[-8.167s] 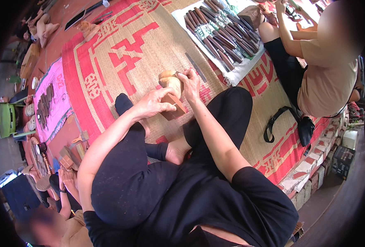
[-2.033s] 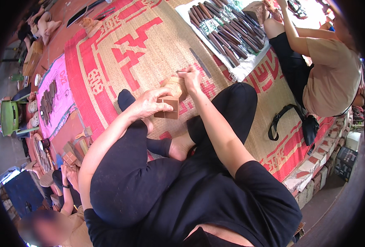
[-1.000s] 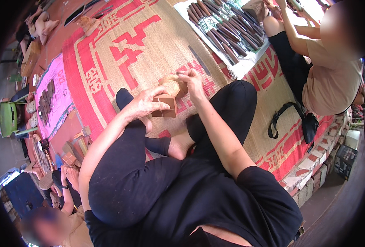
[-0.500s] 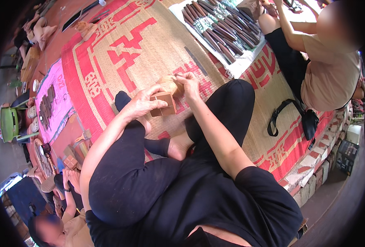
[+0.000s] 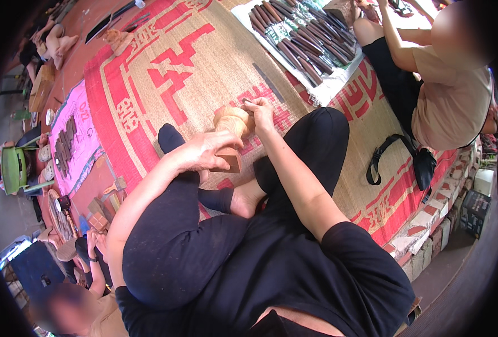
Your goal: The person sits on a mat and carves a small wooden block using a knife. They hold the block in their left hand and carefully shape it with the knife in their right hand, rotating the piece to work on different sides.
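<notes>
Pale wood makes the turned piece [image 5: 232,120], which is in front of the crossed legs, above the red-and-straw mat [image 5: 215,62], and the left hand [image 5: 203,150] is closed around its lower part, near the brown square base [image 5: 229,162]. The right hand [image 5: 258,114] is just beside its upper end, with the fingers narrowly pinched on a small dark bit [image 5: 245,101], whose kind I cannot tell. Farther off, dark-handled tools [image 5: 302,44] are lying in rows on a white cloth [image 5: 320,98].

Beyond the left hand [image 5: 208,150], the mat [image 5: 209,73] leaves passage; ahead right, dark-handled tools [image 5: 309,54] (densely packed) obstruct.
</notes>
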`<state>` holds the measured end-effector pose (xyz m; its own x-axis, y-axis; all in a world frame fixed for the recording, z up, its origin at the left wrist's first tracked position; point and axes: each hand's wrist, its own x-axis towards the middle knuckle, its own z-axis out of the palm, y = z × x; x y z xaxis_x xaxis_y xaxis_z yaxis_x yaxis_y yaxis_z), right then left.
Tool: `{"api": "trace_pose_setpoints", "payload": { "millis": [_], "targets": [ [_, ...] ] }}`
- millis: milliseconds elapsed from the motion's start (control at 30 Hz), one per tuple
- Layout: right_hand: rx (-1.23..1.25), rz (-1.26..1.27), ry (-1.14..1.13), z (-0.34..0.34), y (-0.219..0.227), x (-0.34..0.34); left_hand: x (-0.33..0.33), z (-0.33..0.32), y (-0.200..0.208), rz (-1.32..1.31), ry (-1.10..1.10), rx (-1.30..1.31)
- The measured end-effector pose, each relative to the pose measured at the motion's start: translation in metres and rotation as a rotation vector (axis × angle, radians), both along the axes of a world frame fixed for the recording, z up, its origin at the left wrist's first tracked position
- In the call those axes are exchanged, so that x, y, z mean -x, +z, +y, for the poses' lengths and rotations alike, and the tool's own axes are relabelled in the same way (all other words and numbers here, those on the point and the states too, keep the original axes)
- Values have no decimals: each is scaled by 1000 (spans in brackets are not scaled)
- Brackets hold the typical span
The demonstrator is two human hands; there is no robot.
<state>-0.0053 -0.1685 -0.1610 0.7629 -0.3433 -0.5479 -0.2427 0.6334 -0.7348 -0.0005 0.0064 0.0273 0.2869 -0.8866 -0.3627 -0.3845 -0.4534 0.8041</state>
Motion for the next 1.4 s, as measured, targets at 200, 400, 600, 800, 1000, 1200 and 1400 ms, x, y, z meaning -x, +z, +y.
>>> {"api": "trace_pose_setpoints", "payload": {
  "millis": [200, 400, 600, 800, 1000, 1200, 1400],
  "targets": [
    [-37, -25, -15, -5, -6, 4, -4, 4, -10, 189, 85, -108],
    [-12, -67, 109, -20, 13, 8, -2, 20, -16, 347, 356, 53],
    [19, -123, 122, -8, 32, 9, 0, 22, -17, 360, 404, 56],
    [240, -136, 179, 16, 26, -1, -2, 18, -17, 357, 427, 94],
    [102, 34, -90, 2, 1, -23, -1, 13, -13, 332, 395, 101],
    [132, -175, 121, 20, 23, 1, -1, 22, -21, 431, 480, 116],
    [191, -8, -36, 5, 11, -19, -4, 15, -14, 361, 403, 65]
  ]
}}
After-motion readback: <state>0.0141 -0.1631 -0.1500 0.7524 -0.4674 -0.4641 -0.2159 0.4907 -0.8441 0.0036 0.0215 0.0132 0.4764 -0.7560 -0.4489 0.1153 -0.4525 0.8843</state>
